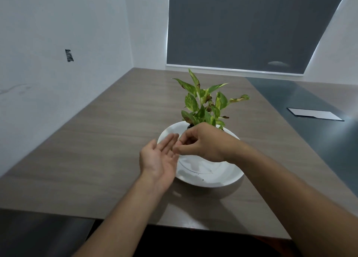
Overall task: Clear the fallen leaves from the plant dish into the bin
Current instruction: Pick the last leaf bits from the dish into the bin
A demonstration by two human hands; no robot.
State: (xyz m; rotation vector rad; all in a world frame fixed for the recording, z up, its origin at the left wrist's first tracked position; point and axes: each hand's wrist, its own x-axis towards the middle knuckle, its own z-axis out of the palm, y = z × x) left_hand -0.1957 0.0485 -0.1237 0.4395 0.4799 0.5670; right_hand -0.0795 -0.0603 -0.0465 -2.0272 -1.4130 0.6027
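A white round plant dish (pixel 209 177) sits on the wooden table, with a small green plant (pixel 205 105) rising from its far side; some of its leaves have brown edges. My left hand (pixel 160 158) is held palm up and flat at the dish's left rim, nothing visible in it. My right hand (pixel 201 142) hovers over the dish with its fingers pinched together just above the left palm; whether a leaf is between the fingertips cannot be made out. A few dark specks lie on the dish's bare front part. No bin is in view.
The wooden table (pixel 100 140) runs to white walls on the left and at the back. A dark strip (pixel 302 109) with a flat white-lidded panel (pixel 314 114) lies on the right. A dark window blind (pixel 251 28) hangs behind.
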